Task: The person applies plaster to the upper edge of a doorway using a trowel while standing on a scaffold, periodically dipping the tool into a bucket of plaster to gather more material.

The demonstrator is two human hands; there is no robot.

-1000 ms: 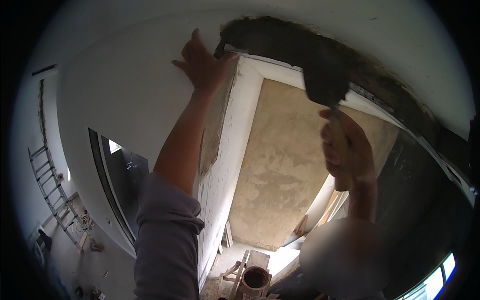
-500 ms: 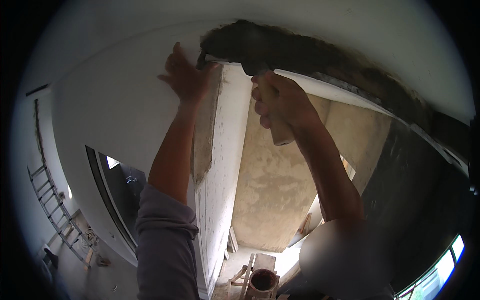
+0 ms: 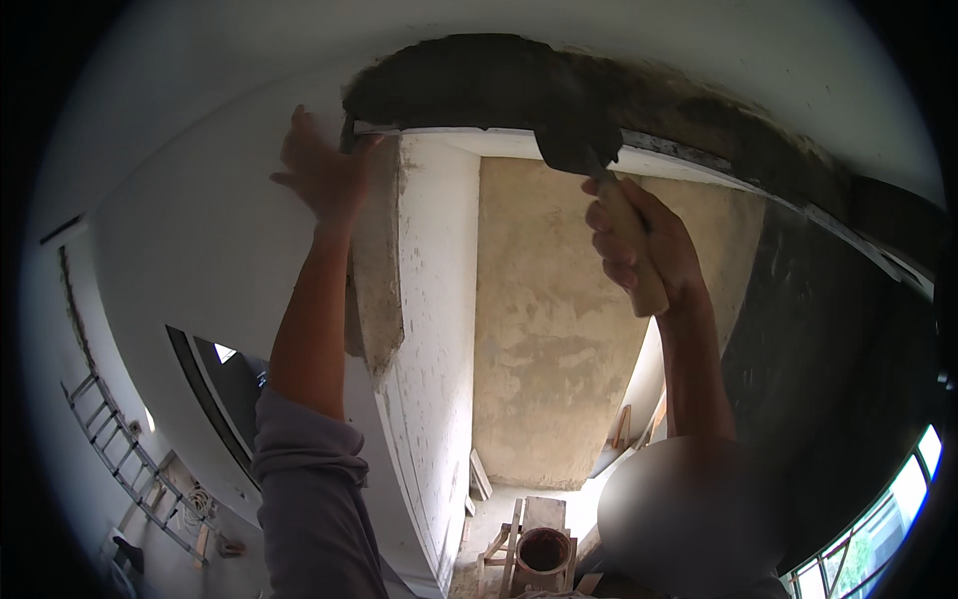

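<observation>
My right hand (image 3: 664, 240) is wrapped round the pale wooden handle of a trowel (image 3: 639, 265). The trowel's dark, mortar-smeared blade overlaps the lower edge of the opening's top. Dark wet mortar (image 3: 459, 80) covers the band above, and a thin pale strip (image 3: 449, 131) runs along its bottom edge. At the strip's left end, my left hand (image 3: 324, 170) rests by the wall corner with its fingers spread. One digit reaches the strip's end; whether it presses on it is hard to tell.
Below stands a wooden trestle (image 3: 514, 544) with a mortar-stained bucket (image 3: 544, 551). A ladder (image 3: 125, 459) leans at the far left, near a coiled hose or cable (image 3: 198, 507). Beyond the opening rises a tan plastered wall (image 3: 559, 329). A window (image 3: 873, 529) is at the lower right.
The trowel in my right hand has moved right along the strip, and its blade has dropped away from the mortar's middle. My left hand stays at the strip's left end while the view shifts.
</observation>
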